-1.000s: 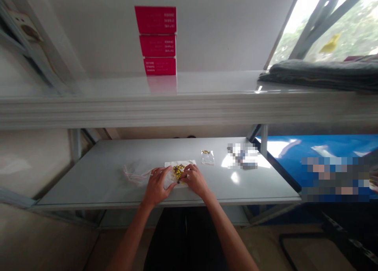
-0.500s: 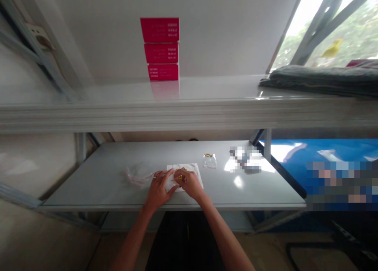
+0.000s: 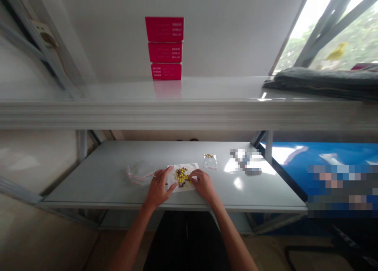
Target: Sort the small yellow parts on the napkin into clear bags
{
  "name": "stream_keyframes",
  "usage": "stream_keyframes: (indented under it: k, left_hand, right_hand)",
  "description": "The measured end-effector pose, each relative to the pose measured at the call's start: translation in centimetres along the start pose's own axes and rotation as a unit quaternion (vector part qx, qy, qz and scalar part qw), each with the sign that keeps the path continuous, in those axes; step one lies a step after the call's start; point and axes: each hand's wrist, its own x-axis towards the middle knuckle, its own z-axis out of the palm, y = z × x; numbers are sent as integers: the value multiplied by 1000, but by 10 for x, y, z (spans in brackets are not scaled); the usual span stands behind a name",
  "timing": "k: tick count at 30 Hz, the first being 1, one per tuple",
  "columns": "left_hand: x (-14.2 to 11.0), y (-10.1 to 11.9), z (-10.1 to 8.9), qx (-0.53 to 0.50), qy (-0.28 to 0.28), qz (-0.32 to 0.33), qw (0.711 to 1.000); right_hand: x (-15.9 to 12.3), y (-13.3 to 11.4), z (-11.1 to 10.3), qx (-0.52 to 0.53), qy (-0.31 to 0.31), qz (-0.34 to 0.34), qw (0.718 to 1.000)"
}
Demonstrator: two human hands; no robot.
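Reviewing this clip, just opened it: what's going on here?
A person's left hand and right hand rest at the edges of a white paper sheet bearing small yellow and dark brown bits. A small clear bag lies to the right, and a clear plastic bag to the left, on a grey shelf.

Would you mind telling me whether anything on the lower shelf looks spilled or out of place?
Yes: small yellow and dark brown pieces lie loose on the white paper sheet between the left hand and right hand, unlike those inside the clear plastic bag.
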Motion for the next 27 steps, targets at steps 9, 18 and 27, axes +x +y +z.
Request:
stream_keyframes:
  k: [9,18,27]
  left_hand:
    - [0,1,-1,4,3,0,1000]
    - [0,2,-2,13,8,10,1000]
    - [-3,-2,1,3,7,15,1000]
  right_hand:
    - [10,8,10,-14,-8,26,1000]
    - [17,-5,8,50,53,21,997]
    - [23,-51,38,120,11,-51,991]
